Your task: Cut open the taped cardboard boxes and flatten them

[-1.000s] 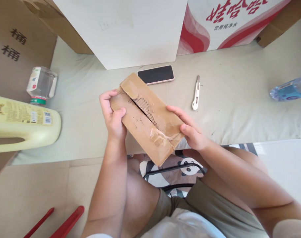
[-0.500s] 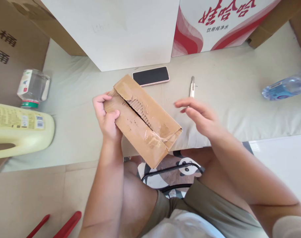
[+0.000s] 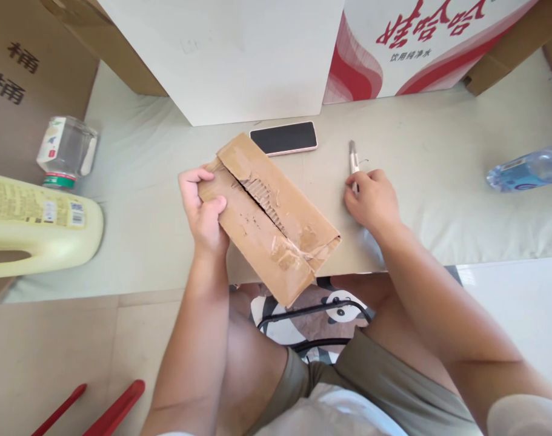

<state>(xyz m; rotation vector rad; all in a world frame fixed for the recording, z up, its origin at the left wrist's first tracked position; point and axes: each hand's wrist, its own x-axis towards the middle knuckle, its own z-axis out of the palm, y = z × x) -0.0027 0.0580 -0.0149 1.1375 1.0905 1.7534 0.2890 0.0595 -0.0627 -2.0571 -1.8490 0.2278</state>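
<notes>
My left hand (image 3: 205, 215) grips a small brown cardboard box (image 3: 298, 212) by its left end, thumb on top. The box is tilted over the table's front edge; its upper face has a dark open slit, torn corrugated patches and scraps of clear tape. My right hand (image 3: 374, 197) has its fingers closed around the near end of a utility knife (image 3: 352, 156). The knife's far end points away from me, and its near part is hidden under the fingers. Just beyond the box lies a phone (image 3: 285, 138), dark screen up.
White cartons (image 3: 257, 66) stand along the back of the cloth-covered table (image 3: 439, 157). A yellow jug (image 3: 39, 224) and a clear container (image 3: 66, 151) are at left, a water bottle (image 3: 528, 168) at right. Red handles (image 3: 116, 406) show at lower left.
My right hand, earlier apart from the knife with fingers extended, has come down onto it and closed around its near end. My left hand keeps its hold on the box. The view has shifted slightly.
</notes>
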